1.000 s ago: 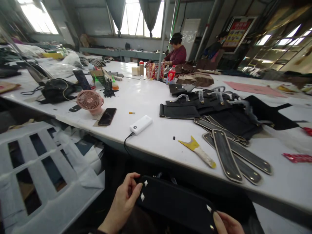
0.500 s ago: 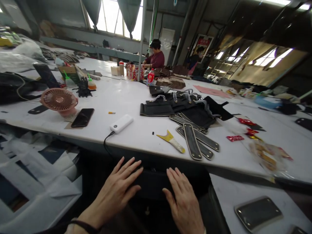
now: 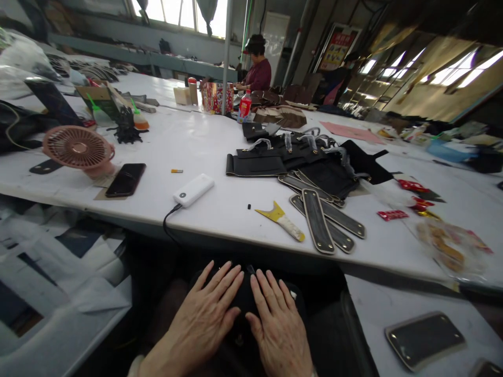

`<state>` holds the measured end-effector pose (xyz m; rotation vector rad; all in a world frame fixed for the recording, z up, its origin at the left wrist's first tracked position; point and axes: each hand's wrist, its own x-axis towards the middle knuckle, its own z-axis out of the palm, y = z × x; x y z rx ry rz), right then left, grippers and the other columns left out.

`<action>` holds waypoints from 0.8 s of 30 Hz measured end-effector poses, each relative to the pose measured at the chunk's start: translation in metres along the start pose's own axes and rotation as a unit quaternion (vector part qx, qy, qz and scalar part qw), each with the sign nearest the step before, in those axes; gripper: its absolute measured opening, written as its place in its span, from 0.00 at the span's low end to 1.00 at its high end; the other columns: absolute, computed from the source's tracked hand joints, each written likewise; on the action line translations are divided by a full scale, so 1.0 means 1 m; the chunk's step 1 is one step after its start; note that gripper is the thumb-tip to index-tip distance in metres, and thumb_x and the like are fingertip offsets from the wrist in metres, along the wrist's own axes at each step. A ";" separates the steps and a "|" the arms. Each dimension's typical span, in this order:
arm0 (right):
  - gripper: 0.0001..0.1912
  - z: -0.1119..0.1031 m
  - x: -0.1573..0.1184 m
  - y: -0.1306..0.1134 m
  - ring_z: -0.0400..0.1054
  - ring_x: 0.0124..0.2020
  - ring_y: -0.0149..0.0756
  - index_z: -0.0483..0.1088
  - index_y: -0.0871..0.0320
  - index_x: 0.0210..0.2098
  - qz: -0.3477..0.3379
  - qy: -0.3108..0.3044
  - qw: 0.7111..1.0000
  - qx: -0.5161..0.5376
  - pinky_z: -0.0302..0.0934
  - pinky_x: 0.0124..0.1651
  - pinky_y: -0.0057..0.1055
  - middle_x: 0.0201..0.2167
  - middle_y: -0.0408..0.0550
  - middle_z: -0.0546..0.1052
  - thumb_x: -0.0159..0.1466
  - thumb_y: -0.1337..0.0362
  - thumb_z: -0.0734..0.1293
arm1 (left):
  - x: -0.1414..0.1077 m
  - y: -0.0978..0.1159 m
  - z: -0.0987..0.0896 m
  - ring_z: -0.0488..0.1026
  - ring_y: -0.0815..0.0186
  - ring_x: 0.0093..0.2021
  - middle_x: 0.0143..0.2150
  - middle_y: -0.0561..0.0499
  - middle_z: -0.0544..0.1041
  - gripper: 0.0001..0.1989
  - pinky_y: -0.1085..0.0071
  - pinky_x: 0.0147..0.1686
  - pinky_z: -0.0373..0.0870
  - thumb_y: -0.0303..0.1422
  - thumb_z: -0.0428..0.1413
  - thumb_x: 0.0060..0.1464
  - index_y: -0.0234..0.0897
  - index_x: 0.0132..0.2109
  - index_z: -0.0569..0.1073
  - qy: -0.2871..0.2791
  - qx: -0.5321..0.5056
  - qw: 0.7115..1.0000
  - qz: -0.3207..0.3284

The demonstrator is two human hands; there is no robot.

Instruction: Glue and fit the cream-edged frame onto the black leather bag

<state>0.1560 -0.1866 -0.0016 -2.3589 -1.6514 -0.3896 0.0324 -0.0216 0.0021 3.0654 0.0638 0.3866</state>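
Below the table edge, my left hand [image 3: 206,314] lies palm down on dark cloth, its fingers spread. Beside it my right hand [image 3: 280,324] rests the same way, fingers out and thumb toward the left one. Neither holds anything. On the white table [image 3: 188,136] in front are a white power bank [image 3: 194,190] with a black cable, a yellow tool [image 3: 281,221] with a wrapped handle, and several dark straps [image 3: 318,221] with pale edges and metal studs. Black leather pieces [image 3: 257,163] with plastic-wrapped handles are behind the straps.
To the left stand a pink fan [image 3: 79,148] and a dark phone [image 3: 126,179]. Red wrappers [image 3: 393,215] and a bag of food [image 3: 448,246] lie at right. A dark studded piece [image 3: 425,340] is on the lower right surface. A person [image 3: 257,70] sits across the table.
Both hands have come closer together and now rest on the dark cloth. The camera view has tilted downward, so the table's things appear slightly shifted.
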 end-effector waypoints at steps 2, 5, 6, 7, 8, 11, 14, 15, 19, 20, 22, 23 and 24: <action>0.25 0.000 0.001 0.000 0.58 0.63 0.44 0.62 0.60 0.61 -0.002 0.004 1.000 0.005 0.44 0.63 0.41 0.63 0.49 0.64 0.71 0.54 0.55 | 0.001 -0.001 0.000 0.53 0.60 0.68 0.69 0.51 0.57 0.30 0.58 0.68 0.37 0.36 0.48 0.63 0.38 0.69 0.51 -0.001 -0.004 1.000 -0.001; 0.25 0.001 0.002 -0.001 0.59 0.62 0.46 0.63 0.61 0.61 0.001 0.006 1.000 0.009 0.43 0.63 0.42 0.62 0.51 0.64 0.70 0.55 0.55 | 0.003 -0.001 0.001 0.53 0.59 0.68 0.69 0.50 0.57 0.30 0.58 0.68 0.33 0.36 0.49 0.62 0.37 0.68 0.53 -0.014 0.002 1.000 0.000; 0.25 0.002 0.002 -0.002 0.59 0.62 0.46 0.63 0.60 0.61 0.000 0.002 1.000 0.010 0.43 0.64 0.42 0.62 0.51 0.64 0.70 0.55 0.55 | 0.003 -0.001 0.001 0.52 0.59 0.68 0.69 0.50 0.57 0.30 0.57 0.68 0.30 0.36 0.49 0.62 0.37 0.68 0.53 -0.021 0.005 1.000 0.001; 0.24 0.002 0.003 -0.002 0.59 0.62 0.46 0.63 0.59 0.61 -0.002 -0.002 1.000 0.012 0.43 0.64 0.42 0.62 0.50 0.64 0.70 0.54 0.55 | 0.004 -0.001 0.002 0.51 0.58 0.68 0.69 0.49 0.56 0.30 0.56 0.68 0.28 0.35 0.49 0.61 0.37 0.68 0.53 -0.029 0.007 1.000 0.001; 0.24 0.003 0.003 -0.002 0.59 0.62 0.46 0.64 0.57 0.61 -0.006 -0.005 1.000 0.014 0.42 0.64 0.42 0.62 0.50 0.65 0.70 0.54 0.55 | 0.004 -0.001 0.003 0.51 0.58 0.69 0.69 0.49 0.56 0.30 0.55 0.68 0.27 0.35 0.49 0.61 0.36 0.68 0.53 -0.036 0.006 0.999 0.001; 0.25 0.005 0.003 0.000 0.60 0.61 0.45 0.64 0.57 0.60 -0.025 -0.011 0.999 0.020 0.43 0.64 0.42 0.61 0.50 0.66 0.70 0.53 0.55 | 0.006 -0.001 0.004 0.50 0.56 0.68 0.69 0.49 0.56 0.31 0.53 0.67 0.26 0.33 0.48 0.59 0.36 0.68 0.54 -0.051 -0.002 0.999 -0.003; 0.29 0.010 0.002 0.006 0.61 0.60 0.48 0.61 0.60 0.62 -0.062 -0.021 0.998 0.010 0.44 0.63 0.42 0.61 0.53 0.66 0.68 0.50 0.58 | 0.007 -0.003 0.005 0.51 0.57 0.68 0.69 0.49 0.57 0.30 0.54 0.67 0.26 0.33 0.49 0.58 0.36 0.67 0.56 -0.047 -0.010 0.999 -0.004; 0.31 0.012 0.001 0.009 0.62 0.60 0.48 0.59 0.60 0.64 -0.075 -0.022 0.997 0.004 0.45 0.63 0.42 0.61 0.53 0.66 0.67 0.49 0.59 | 0.007 -0.003 0.005 0.52 0.58 0.68 0.69 0.49 0.58 0.30 0.54 0.67 0.26 0.33 0.49 0.58 0.36 0.67 0.57 -0.045 -0.010 0.999 -0.001; 0.34 0.021 -0.004 0.017 0.68 0.55 0.48 0.52 0.57 0.67 -0.102 0.005 0.995 0.002 0.57 0.55 0.40 0.57 0.50 0.71 0.67 0.48 0.57 | 0.005 -0.003 0.007 0.53 0.59 0.67 0.69 0.52 0.58 0.32 0.55 0.67 0.21 0.33 0.51 0.56 0.38 0.67 0.56 -0.047 -0.011 0.999 -0.005; 0.34 0.024 -0.005 0.018 0.69 0.53 0.48 0.49 0.56 0.68 -0.098 0.016 0.995 0.006 0.59 0.53 0.40 0.55 0.50 0.73 0.68 0.48 0.57 | 0.005 -0.003 0.006 0.54 0.60 0.67 0.69 0.53 0.58 0.32 0.56 0.67 0.20 0.33 0.51 0.55 0.38 0.67 0.56 -0.044 -0.015 0.999 -0.011; 0.34 0.030 -0.008 0.017 0.71 0.51 0.51 0.45 0.57 0.69 -0.073 0.036 0.997 0.012 0.62 0.50 0.42 0.53 0.52 0.74 0.69 0.49 0.55 | 0.006 -0.001 0.002 0.56 0.61 0.66 0.68 0.54 0.60 0.32 0.59 0.68 0.23 0.33 0.53 0.55 0.39 0.66 0.57 -0.037 -0.031 0.999 -0.023; 0.34 0.033 -0.010 0.015 0.71 0.50 0.52 0.43 0.57 0.69 -0.056 0.045 0.997 0.013 0.63 0.50 0.44 0.52 0.53 0.75 0.70 0.50 0.55 | 0.007 -0.001 -0.003 0.57 0.62 0.66 0.68 0.54 0.61 0.32 0.60 0.69 0.27 0.33 0.53 0.55 0.39 0.66 0.57 -0.037 -0.046 0.998 -0.031; 0.33 0.036 -0.012 0.014 0.71 0.50 0.54 0.43 0.57 0.69 -0.041 0.050 0.998 0.014 0.64 0.49 0.45 0.52 0.54 0.75 0.70 0.51 0.54 | 0.008 -0.002 -0.008 0.57 0.63 0.66 0.67 0.53 0.61 0.33 0.61 0.69 0.33 0.33 0.54 0.55 0.39 0.67 0.56 -0.039 -0.067 0.996 -0.042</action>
